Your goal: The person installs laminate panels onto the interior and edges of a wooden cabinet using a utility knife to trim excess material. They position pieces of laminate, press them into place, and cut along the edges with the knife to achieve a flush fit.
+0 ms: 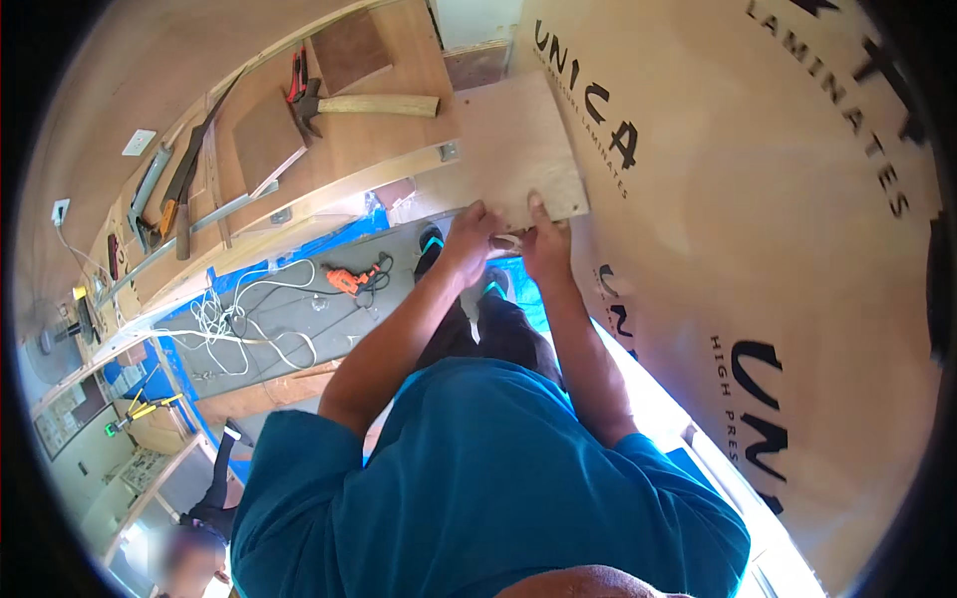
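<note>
A flat, pale wooden board (513, 135) extends away from me between the bench and the big printed sheet. My left hand (471, 239) is closed at the board's near edge, fingertips by its corner. Beside it, my right hand (545, 244) grips the same edge, thumb lying on the top face and the other fingers hidden beneath. A small pale curved piece (508, 242) shows between my hands; I cannot make out what it is.
On the wooden bench at left lie a claw hammer (374, 105), red-handled pliers (298, 75), a handsaw (184, 169), a caulking gun (150, 184) and a brown panel piece (267, 140). An orange power drill (346, 280) and tangled white cord (214, 321) lie on the floor. A tall brown sheet (778, 199) stands at right. Another person (204, 528) is at lower left.
</note>
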`<state>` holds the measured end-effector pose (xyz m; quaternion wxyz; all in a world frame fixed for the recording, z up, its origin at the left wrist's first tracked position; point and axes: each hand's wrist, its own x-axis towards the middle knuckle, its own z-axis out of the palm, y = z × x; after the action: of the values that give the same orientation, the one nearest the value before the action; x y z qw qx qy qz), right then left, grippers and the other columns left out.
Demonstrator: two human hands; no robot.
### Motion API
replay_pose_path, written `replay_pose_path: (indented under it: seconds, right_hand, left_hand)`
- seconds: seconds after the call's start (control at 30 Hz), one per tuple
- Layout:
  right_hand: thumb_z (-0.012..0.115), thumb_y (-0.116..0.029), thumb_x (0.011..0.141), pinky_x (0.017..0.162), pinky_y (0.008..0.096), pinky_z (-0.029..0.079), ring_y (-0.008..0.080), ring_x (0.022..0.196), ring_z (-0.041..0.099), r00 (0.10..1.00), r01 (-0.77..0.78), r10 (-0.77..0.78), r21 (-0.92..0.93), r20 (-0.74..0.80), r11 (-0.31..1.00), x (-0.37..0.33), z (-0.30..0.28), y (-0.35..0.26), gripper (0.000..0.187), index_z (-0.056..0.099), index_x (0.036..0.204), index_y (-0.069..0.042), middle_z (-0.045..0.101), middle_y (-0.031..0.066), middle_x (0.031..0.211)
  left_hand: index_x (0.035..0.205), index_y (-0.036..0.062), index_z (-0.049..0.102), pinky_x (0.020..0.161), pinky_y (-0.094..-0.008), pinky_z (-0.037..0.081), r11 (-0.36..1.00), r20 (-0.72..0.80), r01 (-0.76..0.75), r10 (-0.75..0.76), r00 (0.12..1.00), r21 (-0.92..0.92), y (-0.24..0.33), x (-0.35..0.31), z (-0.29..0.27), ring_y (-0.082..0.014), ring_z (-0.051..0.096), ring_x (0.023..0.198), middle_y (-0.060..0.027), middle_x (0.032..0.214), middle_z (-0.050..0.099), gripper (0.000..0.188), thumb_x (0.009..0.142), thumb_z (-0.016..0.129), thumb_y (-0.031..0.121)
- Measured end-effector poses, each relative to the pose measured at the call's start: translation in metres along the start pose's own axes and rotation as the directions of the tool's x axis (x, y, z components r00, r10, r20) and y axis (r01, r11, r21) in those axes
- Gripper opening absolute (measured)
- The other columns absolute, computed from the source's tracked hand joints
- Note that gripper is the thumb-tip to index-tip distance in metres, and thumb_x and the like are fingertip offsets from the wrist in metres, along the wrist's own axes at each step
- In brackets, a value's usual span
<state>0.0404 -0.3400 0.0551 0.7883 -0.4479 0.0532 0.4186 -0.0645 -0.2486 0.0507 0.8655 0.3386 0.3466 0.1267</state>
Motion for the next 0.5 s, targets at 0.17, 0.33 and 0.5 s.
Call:
replay_pose_path:
  seconds: [0.17,0.33,0.5]
  right_hand:
    - [0.069,-0.011,0.096,0.088,0.0393,0.057,0.0213,0.11,0.065,0.995,0.095,-0.096,-0.026,-0.037,0.995,0.05,0.03,0.005,0.038,0.057,0.131,-0.009,0.065,0.006,0.123]
    - [0.07,-0.011,0.096,0.092,0.044,0.058,0.0222,0.111,0.065,0.985,0.144,-0.138,0.056,-0.107,0.988,0.097,0.056,0.018,0.04,0.056,0.133,-0.01,0.064,0.0066,0.128]
    - [0.07,-0.011,0.095,0.094,0.0472,0.058,0.0238,0.114,0.064,0.99,0.1,-0.093,0.062,-0.103,0.993,0.134,0.062,0.025,0.042,0.055,0.134,-0.012,0.063,0.0067,0.129]
  left_hand:
    - [0.12,0.0006,0.063,0.071,-0.0372,0.054,0.512,0.069,-0.122,0.12,0.99,0.85,0.061,0.048,-0.026,-0.0241,0.068,0.075,-0.0144,0.105,0.067,0.034,0.094,0.066,0.023]
    - [0.119,-0.002,0.062,0.082,-0.0443,0.054,0.154,0.287,-0.423,0.528,0.799,0.893,0.121,0.07,-0.032,-0.0379,0.065,0.098,-0.0245,0.109,0.062,0.035,0.086,0.067,0.007]
    - [0.12,-0.0012,0.061,0.092,-0.0482,0.052,-0.054,0.428,-0.5,0.601,0.675,0.865,0.155,0.106,-0.035,-0.0445,0.061,0.107,-0.0258,0.116,0.06,0.037,0.084,0.065,0.007]
